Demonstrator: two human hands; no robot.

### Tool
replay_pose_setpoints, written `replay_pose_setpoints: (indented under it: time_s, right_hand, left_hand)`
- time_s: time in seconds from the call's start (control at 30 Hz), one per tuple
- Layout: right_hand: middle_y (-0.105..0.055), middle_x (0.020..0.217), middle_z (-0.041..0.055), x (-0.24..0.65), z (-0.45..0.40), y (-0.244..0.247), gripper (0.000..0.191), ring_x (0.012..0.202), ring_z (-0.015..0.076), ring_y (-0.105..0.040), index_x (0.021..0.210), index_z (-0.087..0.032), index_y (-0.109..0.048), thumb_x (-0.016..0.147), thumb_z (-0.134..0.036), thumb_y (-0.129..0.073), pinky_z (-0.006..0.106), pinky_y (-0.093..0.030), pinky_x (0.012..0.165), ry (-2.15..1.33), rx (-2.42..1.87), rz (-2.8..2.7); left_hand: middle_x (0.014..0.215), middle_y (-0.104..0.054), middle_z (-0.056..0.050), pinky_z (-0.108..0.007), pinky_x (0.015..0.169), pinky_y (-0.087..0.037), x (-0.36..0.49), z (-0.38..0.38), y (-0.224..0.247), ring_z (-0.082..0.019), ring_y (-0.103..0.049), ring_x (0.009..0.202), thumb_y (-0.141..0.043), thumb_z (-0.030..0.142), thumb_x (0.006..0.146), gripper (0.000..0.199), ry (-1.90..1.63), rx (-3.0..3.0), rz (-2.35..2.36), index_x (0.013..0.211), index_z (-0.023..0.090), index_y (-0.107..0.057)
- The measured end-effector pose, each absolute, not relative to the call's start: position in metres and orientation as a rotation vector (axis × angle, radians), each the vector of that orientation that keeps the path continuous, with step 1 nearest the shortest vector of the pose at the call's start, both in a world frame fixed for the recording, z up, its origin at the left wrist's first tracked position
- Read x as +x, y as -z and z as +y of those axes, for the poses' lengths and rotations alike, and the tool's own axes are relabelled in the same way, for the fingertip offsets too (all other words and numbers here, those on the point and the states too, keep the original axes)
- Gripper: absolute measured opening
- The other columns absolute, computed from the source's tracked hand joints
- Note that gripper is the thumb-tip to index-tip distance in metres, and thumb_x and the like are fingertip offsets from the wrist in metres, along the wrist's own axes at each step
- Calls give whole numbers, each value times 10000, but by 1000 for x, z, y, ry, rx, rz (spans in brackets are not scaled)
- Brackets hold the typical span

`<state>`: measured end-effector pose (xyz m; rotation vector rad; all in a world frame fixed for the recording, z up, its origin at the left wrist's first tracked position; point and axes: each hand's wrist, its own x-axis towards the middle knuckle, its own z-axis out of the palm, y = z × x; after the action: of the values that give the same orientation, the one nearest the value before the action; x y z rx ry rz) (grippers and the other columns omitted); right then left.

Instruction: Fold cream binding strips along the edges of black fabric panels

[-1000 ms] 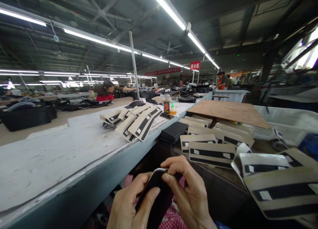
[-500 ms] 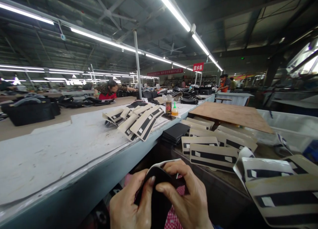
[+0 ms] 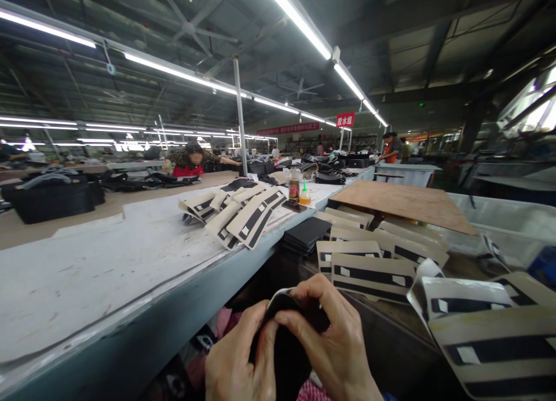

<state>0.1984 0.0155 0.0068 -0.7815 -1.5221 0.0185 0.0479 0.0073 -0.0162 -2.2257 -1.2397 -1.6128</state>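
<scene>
Head view: I see black piece [image 3: 290, 354], curved at top, pale along far edge, beside counter [image 3: 108, 273], pinched by left hand [image 3: 243, 354] and right hand [image 3: 336, 334]. Lower end cut off; sides behind hands; far face unclear to me.

The left hand [image 3: 241, 357] now sits closer to the right hand [image 3: 336, 331] than a second ago, their thumbs nearly meeting over the black piece [image 3: 291, 357]. Its white edge [image 3: 278, 296], spread long between the fingers half a second ago, now shows shorter. Less of the checked cloth [image 3: 310, 393] shows below.
</scene>
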Motion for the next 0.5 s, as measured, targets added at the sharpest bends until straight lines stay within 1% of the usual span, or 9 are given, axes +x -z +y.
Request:
replay_pose_setpoints:
  time_s: [0.1,0.2,0.27,0.33,0.4,0.47,0.5]
  right_hand:
    - [-617,719,-52,198,16,-6,207,608,109,-570,837,-225,-604,890,-259,-802,201,-468,560,-42,-819,-1533]
    - [-600,722,-35,201,18,-8,172,644,123,-553,830,-222,-598,973,-180,-683,239,-445,593,87,-687,-1672]
    - [-610,730,-23,205,18,-9,211,671,136,-546,827,-223,-609,1005,-113,-586,273,-434,624,214,-553,-1814]
    - [-634,764,-13,208,19,-8,241,689,146,-551,830,-235,-632,1005,-91,-550,291,-432,634,224,-511,-1872]
    - [-642,813,-6,212,20,-4,217,700,150,-568,842,-253,-658,986,-105,-593,296,-446,638,106,-552,-1822]
    - [-634,838,-4,216,21,1,175,705,152,-585,880,-275,-683,961,-121,-658,299,-466,647,4,-576,-1770]
    - [-630,847,-3,218,22,3,166,713,152,-594,912,-283,-690,955,-122,-677,299,-476,653,-35,-569,-1760]
  left_hand:
    - [927,-848,-28,-123,723,-591,45,10,20,-144,-820,746,-563,174,980,189,1589,-2188,-1211,1085,188,-720]
    - [955,-849,-21,-126,731,-587,41,12,18,-144,-815,771,-582,204,973,198,1696,-2316,-1308,1063,205,-758]
    - [968,-847,-7,-126,723,-577,41,11,11,-132,-795,756,-603,291,972,202,1922,-2487,-1517,1032,223,-784]
    - [961,-843,0,-136,764,-564,43,6,1,-140,-775,796,-681,400,927,222,2230,-2582,-1756,999,229,-802]
    - [962,-835,-5,-171,833,-557,46,0,-8,-177,-767,882,-769,492,848,303,2497,-2587,-1889,997,231,-808]
    - [968,-825,-20,-206,850,-559,47,-6,-15,-217,-758,949,-780,564,817,392,2579,-2644,-1875,1017,229,-806]
    - [966,-818,-29,-217,841,-561,47,-8,-18,-226,-753,951,-751,594,832,421,2559,-2677,-1854,1028,225,-805]
